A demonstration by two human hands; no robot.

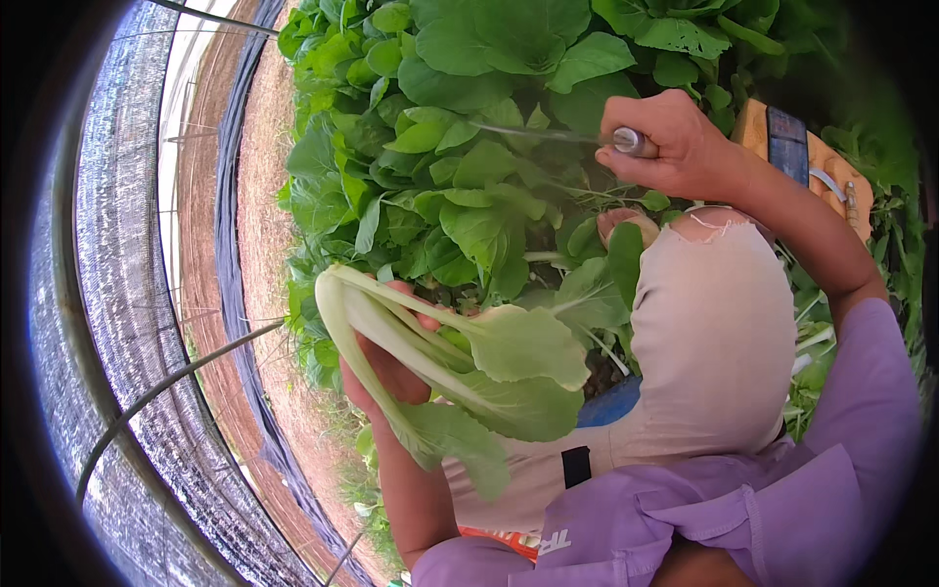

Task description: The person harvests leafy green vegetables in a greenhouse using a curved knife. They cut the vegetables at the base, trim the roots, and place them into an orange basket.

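My left hand [385,374] grips a cut head of leafy greens [411,330], resembling bok choy, by its stalks. Its thick pale stems bunch at the base on the upper left, and the broad leaves droop to the right over my lap. Higher up, my right hand [667,147] is closed around the handle of a knife [543,133]. The handle has a metal cap, and the thin blade, somewhat blurred, points left over the growing plants [469,176]. Blade and held head are well apart.
Dense greens [506,37] grow in front of me, beside my bent knee [719,330]. A tan board [843,172] carrying a dark phone-like rectangle [788,147] lies beyond my right forearm. Shade netting [121,183], thin curved poles [176,374] and a dirt strip [268,183] run along the left.
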